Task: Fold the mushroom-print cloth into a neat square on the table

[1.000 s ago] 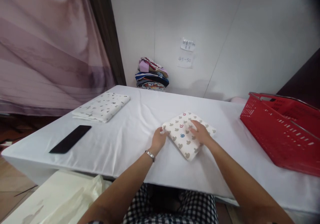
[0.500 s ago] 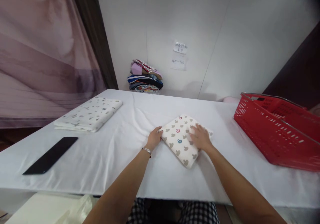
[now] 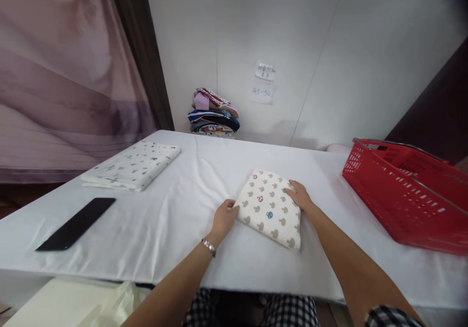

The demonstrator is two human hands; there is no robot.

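A folded white cloth (image 3: 268,210) printed with grey, red and blue mushrooms lies on the white-covered table (image 3: 175,234) in front of me. At its left corner, my left hand (image 3: 225,218) pinches the edge between thumb and fingers. My right hand (image 3: 300,195) holds the far right edge, thumb on top of the print and the other fingers partly hidden at the edge. Further left lies another folded white cloth (image 3: 131,166) with small grey prints, touched by neither hand.
A flat black panel (image 3: 76,224) rests at the table's left front. On the right stands a red perforated basket (image 3: 395,190) with metal handles. Several folded fabrics (image 3: 214,115) are stacked beyond the far edge, by a wall with paper signs (image 3: 262,93).
The mushroom-print cloth has turned, its near corner swinging to the right. My right hand has moved from lying on the cloth to gripping its far right edge. My left hand has shifted slightly nearer.
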